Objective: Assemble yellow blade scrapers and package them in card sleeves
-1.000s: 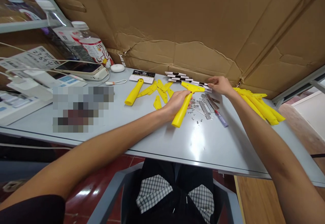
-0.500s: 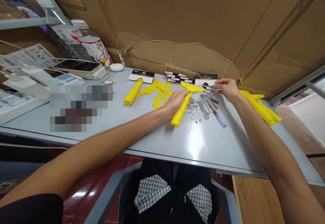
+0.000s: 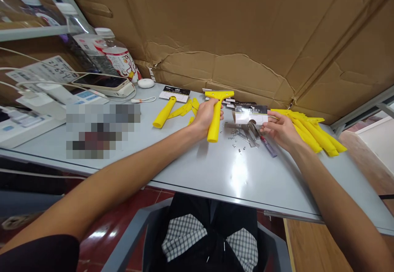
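Head view: the left hand [image 3: 207, 116] is closing its fingers around a yellow plastic scraper [image 3: 216, 118], while the right hand [image 3: 280, 130] is pinching a printed card [image 3: 250, 114].

scattered metal blades [image 3: 250, 137] and small screws [image 3: 234, 135] block the way between left hand [image 3: 206, 116] and right hand [image 3: 281, 131].

Left hand [image 3: 207, 116]: moving the yellow plastic T-shaped scraper [image 3: 216, 120] toward the table's far edge, its head now upright. Right hand [image 3: 281, 130]: drawing the white-and-black printed card [image 3: 250, 114] nearer, apparently tilting it over the steel blades [image 3: 249, 137].
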Demonstrator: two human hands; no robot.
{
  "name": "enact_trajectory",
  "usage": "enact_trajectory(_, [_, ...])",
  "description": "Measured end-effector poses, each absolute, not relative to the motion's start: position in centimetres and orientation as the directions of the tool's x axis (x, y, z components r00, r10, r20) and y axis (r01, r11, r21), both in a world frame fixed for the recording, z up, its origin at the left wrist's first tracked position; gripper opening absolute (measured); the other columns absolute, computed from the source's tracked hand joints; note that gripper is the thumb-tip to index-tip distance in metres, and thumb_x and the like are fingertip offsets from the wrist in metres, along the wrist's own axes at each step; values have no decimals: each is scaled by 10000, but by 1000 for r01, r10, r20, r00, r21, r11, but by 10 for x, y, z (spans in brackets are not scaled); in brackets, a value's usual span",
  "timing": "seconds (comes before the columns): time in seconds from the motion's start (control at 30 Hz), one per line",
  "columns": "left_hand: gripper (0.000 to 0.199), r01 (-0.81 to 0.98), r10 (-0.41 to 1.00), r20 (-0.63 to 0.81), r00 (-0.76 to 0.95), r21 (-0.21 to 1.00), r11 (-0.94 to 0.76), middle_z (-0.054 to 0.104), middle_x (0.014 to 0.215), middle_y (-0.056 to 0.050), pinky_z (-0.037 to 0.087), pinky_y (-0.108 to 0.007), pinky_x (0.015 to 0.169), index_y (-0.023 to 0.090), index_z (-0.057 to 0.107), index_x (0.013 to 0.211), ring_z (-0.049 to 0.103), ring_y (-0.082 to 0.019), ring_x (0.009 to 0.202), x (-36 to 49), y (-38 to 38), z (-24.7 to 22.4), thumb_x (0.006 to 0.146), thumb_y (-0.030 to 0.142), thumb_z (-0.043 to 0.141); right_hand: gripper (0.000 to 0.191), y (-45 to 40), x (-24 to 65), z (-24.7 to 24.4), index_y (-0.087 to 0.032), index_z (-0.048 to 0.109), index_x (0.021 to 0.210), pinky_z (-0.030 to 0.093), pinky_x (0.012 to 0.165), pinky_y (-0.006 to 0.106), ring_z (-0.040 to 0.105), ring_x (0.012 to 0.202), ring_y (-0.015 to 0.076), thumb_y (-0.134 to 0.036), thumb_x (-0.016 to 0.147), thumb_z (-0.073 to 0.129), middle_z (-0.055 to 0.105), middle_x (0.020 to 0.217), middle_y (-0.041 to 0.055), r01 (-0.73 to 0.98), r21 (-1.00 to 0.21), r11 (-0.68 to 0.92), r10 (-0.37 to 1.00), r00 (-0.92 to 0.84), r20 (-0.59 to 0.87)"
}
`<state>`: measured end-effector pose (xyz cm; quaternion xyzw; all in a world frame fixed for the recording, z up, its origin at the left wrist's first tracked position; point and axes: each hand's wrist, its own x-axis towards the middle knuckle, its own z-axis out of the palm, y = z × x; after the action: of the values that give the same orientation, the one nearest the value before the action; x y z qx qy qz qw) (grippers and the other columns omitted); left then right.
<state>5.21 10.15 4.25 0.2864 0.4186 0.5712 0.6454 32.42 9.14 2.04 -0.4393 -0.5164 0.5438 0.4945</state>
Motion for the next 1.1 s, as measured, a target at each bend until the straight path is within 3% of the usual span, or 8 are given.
enact_trajectory(0.33, [164, -572, 969, -197, -149, 817, 78, 566, 676, 6, 422, -250, 513, 198, 539, 823, 491, -103, 517, 50, 117, 33, 984, 193, 510, 262, 64, 301, 15, -234, 696, 925, 561, 682, 323, 703, 695, 162, -259, 753, 891, 770, 876, 14, 8, -999, 35, 909, -416, 29])
enact_trajectory(0.47, [167, -609, 960, -178, -215, 793, 11, 585, 700, 15, 505, -256, 591, 204, 529, 861, 554, -106, 548, 50, 122, 27, 1022, 175, 495, 254, 59, 296, 18, -223, 701, 883, 585, 706, 343, 709, 708, 173, -283, 733, 898, 770, 851, 19, 37, -999, 34, 881, -474, 12])
enact_trajectory(0.67, [150, -603, 974, -207, -92, 790, 111, 645, 708, -20, 589, -305, 747, 191, 563, 897, 679, -151, 665, 55, 120, 17, 1032, 256, 580, 219, 56, 290, 22, -219, 681, 848, 590, 756, 365, 720, 716, 184, -288, 754, 866, 760, 796, 16, 138, -989, 61, 890, -455, -9])
enact_trajectory(0.8, [160, -550, 975, -222, -30, 818, 169, 661, 722, -40, 595, -339, 748, 193, 555, 875, 704, -182, 713, 59, 114, 14, 1010, 246, 624, 215, 57, 291, 20, -210, 654, 863, 589, 731, 354, 731, 691, 186, -300, 789, 834, 756, 767, 22, 168, -985, 51, 906, -422, -25])
enact_trajectory(1.1, [88, -484, 977, -194, 88, 849, 212, 686, 889, -58, 576, -356, 780, 171, 609, 937, 702, -187, 803, 61, 104, 17, 971, 221, 673, 285, 60, 295, 16, -207, 601, 832, 630, 743, 354, 750, 711, 180, -383, 824, 825, 753, 907, 47, 110, -994, -19, 944, -324, -54])
